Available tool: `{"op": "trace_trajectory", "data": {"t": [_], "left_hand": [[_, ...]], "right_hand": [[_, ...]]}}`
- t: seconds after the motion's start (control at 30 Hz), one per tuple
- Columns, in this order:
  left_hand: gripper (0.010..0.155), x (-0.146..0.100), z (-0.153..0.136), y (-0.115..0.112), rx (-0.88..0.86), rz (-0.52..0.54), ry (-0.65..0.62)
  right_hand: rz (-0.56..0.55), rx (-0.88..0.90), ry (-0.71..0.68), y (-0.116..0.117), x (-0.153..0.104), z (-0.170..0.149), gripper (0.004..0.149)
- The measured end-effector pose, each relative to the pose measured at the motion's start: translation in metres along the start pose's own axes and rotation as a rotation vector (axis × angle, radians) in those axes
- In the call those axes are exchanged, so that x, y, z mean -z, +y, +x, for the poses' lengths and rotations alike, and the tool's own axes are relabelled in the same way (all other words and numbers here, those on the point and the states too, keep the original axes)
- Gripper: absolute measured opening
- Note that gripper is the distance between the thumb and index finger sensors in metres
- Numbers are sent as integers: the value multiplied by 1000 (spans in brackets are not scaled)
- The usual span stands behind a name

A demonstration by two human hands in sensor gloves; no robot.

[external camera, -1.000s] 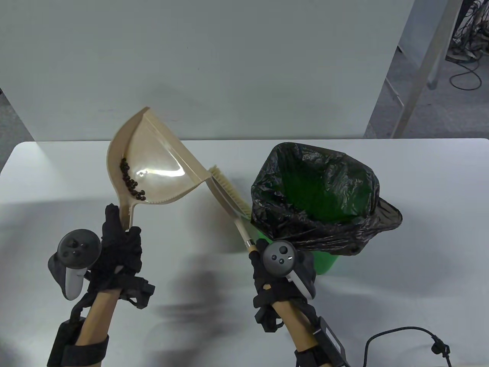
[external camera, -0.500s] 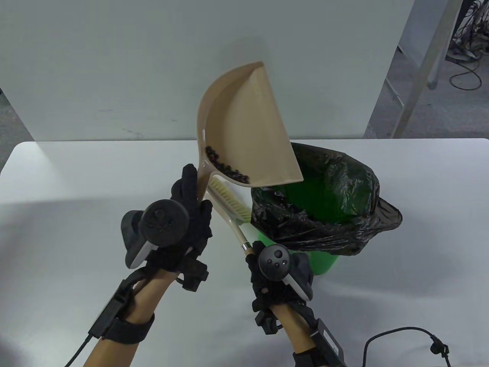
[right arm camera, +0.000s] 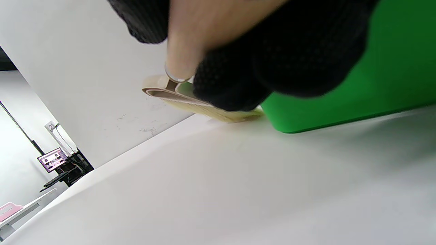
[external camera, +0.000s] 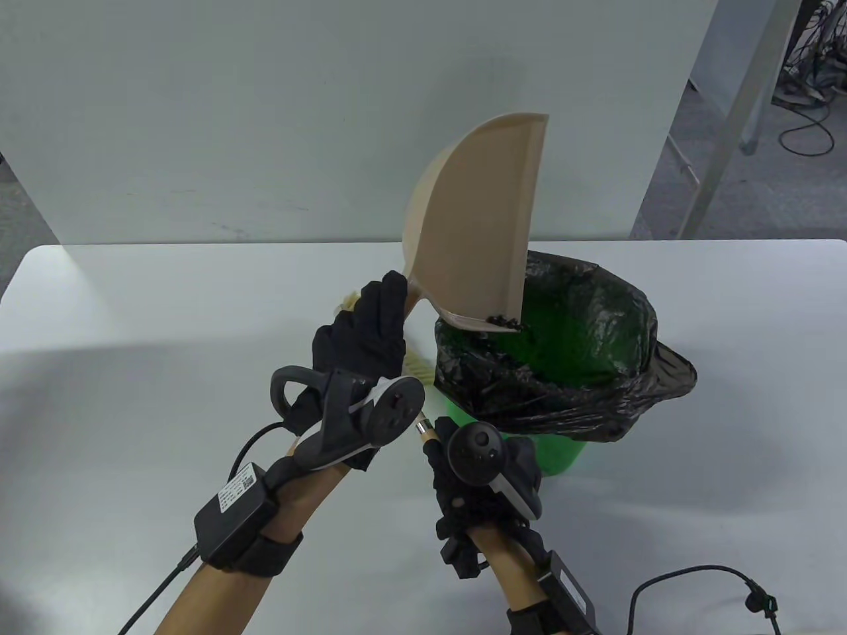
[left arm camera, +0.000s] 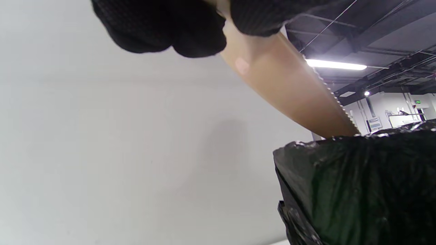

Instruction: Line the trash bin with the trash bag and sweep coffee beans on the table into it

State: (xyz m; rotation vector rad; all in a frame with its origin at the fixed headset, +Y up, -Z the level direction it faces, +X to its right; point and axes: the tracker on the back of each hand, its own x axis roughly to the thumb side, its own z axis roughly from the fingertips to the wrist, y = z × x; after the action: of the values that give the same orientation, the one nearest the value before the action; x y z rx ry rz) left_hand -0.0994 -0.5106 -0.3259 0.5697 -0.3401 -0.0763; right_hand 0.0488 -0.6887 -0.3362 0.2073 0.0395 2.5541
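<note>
Right hand (right arm camera: 279, 54) round brush (right arm camera: 204, 102) beside green bin (right arm camera: 374, 85)

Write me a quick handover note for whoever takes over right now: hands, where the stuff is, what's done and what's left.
Left hand grips the dustpan handle, pan tipped over the bin.
Right hand holds the brush, resting on the table beside the green bin.
Done: black trash bag lines the bin; no beans show on the table.
Coffee beans sit at the pan's low corner, above the opening.
Left: finish tipping them in, probably then set the tools down.
</note>
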Motion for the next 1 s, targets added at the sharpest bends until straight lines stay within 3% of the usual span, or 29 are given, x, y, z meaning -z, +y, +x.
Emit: {"op": "trace_trajectory", "data": {"t": [0.27,0.33,0.5,0.63,0.83,1.0], "left_hand": [[76,-11,-8,1,-33,47,-7],[76,-14,-16,0,-107,36,28],[76,-29,-56,-12,-497,-9,198],[76,-54,-98,-34,-733,-29,342],[76,-101,-153,-80,-782,-76,525],[76,-126,-176,-116,-830,-151,608]], "right_hand": [[-1,-2,0,1,0,1,55],[-3,3,-1,1,-1,1,55],[-16,44,-9,-1,-1,0,57],[-33,44,-32,-1,0,1,60],[-83,-158,-67,7,1,8,59],[-92,-340,-63,21,6,11,58]]}}
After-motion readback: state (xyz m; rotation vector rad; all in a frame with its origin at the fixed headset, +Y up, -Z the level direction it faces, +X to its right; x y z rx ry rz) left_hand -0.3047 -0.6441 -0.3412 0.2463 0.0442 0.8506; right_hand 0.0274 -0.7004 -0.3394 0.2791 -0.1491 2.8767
